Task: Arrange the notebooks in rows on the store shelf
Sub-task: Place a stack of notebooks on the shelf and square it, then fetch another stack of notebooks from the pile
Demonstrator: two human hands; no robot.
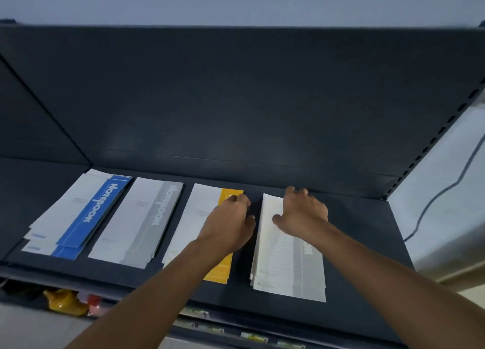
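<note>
Our right hand [301, 212] lies spread on the rightmost stack [286, 259], prob. squaring it w/ the row on the shelf [367, 243], while our left hand [231, 220] steadies the yellow stack [199, 212] beside it, its fingers curled at the edge, so we can't tell if it grips.

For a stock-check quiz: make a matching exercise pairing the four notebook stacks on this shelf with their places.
Things:
1. blue notebooks
2. grey notebooks
3. yellow notebooks
4. white-topped stack

Places:
a. under the right hand
b. far left of the shelf
c. under the left hand
d. second from left

Pairs: 1-b, 2-d, 3-c, 4-a.
</note>
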